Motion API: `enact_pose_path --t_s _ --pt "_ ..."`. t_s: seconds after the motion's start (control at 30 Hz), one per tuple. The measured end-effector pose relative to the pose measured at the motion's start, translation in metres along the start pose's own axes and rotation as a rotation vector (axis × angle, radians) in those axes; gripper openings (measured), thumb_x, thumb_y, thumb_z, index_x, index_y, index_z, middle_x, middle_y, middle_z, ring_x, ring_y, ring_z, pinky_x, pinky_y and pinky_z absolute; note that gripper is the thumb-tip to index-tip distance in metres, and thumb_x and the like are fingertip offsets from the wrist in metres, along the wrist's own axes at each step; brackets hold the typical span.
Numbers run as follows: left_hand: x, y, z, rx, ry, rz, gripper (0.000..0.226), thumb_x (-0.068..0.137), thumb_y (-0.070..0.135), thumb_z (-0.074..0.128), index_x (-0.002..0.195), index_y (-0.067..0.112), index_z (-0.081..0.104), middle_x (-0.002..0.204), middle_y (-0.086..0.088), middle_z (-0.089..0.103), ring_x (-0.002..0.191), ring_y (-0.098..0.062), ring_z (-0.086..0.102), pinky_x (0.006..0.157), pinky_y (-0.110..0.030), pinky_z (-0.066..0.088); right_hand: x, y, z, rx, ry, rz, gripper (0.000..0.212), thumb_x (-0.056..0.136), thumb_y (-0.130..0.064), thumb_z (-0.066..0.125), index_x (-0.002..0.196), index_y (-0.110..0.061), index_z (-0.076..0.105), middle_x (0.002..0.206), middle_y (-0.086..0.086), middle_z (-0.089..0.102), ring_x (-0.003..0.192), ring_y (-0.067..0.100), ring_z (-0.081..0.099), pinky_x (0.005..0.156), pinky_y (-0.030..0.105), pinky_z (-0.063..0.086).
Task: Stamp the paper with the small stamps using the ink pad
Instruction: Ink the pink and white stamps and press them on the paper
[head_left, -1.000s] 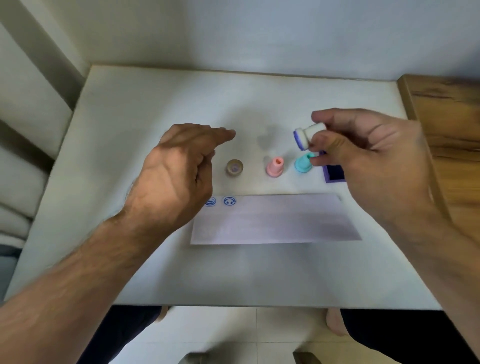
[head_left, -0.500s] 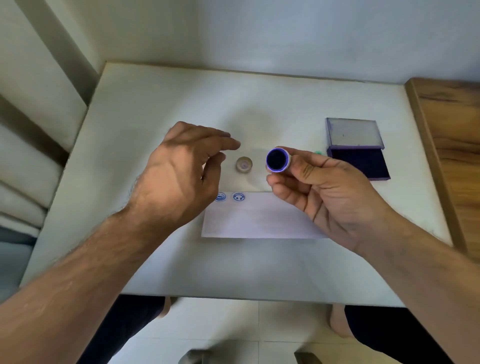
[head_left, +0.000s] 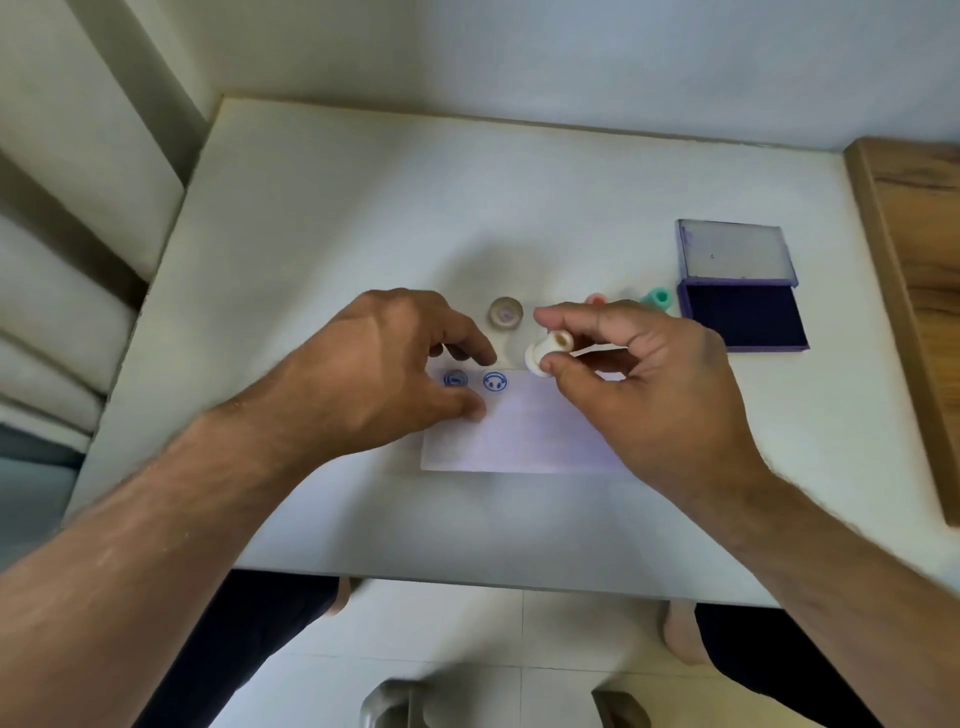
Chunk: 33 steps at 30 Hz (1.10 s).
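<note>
Holding the white stamp (head_left: 546, 352) in my right hand (head_left: 649, 384) fingers, I hover over the paper (head_left: 524, 436) near the table's middle. My left hand (head_left: 384, 374) presses the paper, fingers relaxed. I should push straight down beside the second print (head_left: 495, 381).

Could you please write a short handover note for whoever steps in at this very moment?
Left hand: fingers rest on the left end of the paper, holding nothing.
Right hand: pinches the white stamp at the paper's top edge, beside the prints.
Ink pad lies open at the right; teal stamp and pink stamp stand left of it, clear stamp further left.
Done: two blue prints.
Left: press the white stamp, then ink and stamp the others.
</note>
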<state>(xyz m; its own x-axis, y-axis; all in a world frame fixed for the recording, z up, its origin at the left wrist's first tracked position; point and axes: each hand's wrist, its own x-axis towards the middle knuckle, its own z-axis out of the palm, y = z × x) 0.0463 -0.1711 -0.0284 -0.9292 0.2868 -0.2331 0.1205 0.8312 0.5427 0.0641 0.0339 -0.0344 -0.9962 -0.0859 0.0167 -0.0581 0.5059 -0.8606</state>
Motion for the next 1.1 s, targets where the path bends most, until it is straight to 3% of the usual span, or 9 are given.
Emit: enact_pose_path --t_s 0.1,0.2,0.37,0.77,0.97,1.1 --pt "0.000 -0.002 0.007 0.028 -0.032 -0.023 0.031 0.071 0.038 0.079 0.100 0.040 0.071 0.091 0.018 0.060 0.076 0.009 0.051 0.065 -0.010 0.036 -0.004 0.001 0.003 -0.072 0.008 -0.024 0.027 0.080 -0.010 0.078 0.104 -0.021 0.075 0.091 -0.006 0.075 0.081 0.002 0.071 0.089 0.021 0.054" --pt "0.000 -0.002 0.011 0.042 -0.024 -0.032 0.029 0.072 0.035 0.079 0.100 0.037 0.071 0.090 0.015 0.061 0.077 -0.002 0.054 0.070 -0.019 0.044 -0.006 0.003 0.005 -0.132 -0.007 -0.072 0.023 0.080 -0.013 0.078 0.102 -0.019 0.076 0.090 -0.005 0.075 0.080 0.005 0.071 0.081 0.018 0.055" --pt "0.001 -0.003 0.013 0.029 -0.002 -0.020 0.030 0.073 0.031 0.078 0.101 0.037 0.070 0.090 0.015 0.062 0.073 0.005 0.052 0.069 -0.017 0.041 -0.008 0.004 0.008 -0.192 -0.043 -0.109 0.023 0.081 -0.016 0.077 0.103 -0.020 0.076 0.092 -0.005 0.075 0.081 0.005 0.071 0.080 0.019 0.056" --pt "0.003 -0.004 0.014 0.054 -0.011 -0.012 0.026 0.073 0.032 0.077 0.098 0.039 0.070 0.089 0.013 0.059 0.076 -0.005 0.053 0.067 -0.020 0.042 -0.007 0.006 0.010 -0.251 -0.043 -0.158 0.022 0.080 -0.015 0.077 0.101 -0.019 0.076 0.095 -0.005 0.077 0.081 0.004 0.071 0.082 0.018 0.056" --pt "0.003 -0.004 0.014 0.041 -0.019 -0.014 0.024 0.073 0.033 0.077 0.095 0.039 0.070 0.088 0.014 0.058 0.074 -0.001 0.053 0.067 -0.017 0.042 -0.009 0.007 0.012 -0.281 -0.074 -0.139 0.023 0.080 -0.014 0.077 0.103 -0.020 0.076 0.096 -0.004 0.077 0.082 0.005 0.071 0.084 0.016 0.055" --pt "0.003 -0.004 0.015 0.050 -0.015 -0.004 0.023 0.073 0.033 0.077 0.094 0.038 0.070 0.088 0.013 0.057 0.072 -0.002 0.051 0.064 -0.014 0.038 -0.010 0.003 0.013 -0.384 -0.095 -0.218 0.026 0.080 -0.011 0.077 0.106 -0.015 0.075 0.097 0.002 0.077 0.083 0.016 0.073 0.082 0.031 0.059"
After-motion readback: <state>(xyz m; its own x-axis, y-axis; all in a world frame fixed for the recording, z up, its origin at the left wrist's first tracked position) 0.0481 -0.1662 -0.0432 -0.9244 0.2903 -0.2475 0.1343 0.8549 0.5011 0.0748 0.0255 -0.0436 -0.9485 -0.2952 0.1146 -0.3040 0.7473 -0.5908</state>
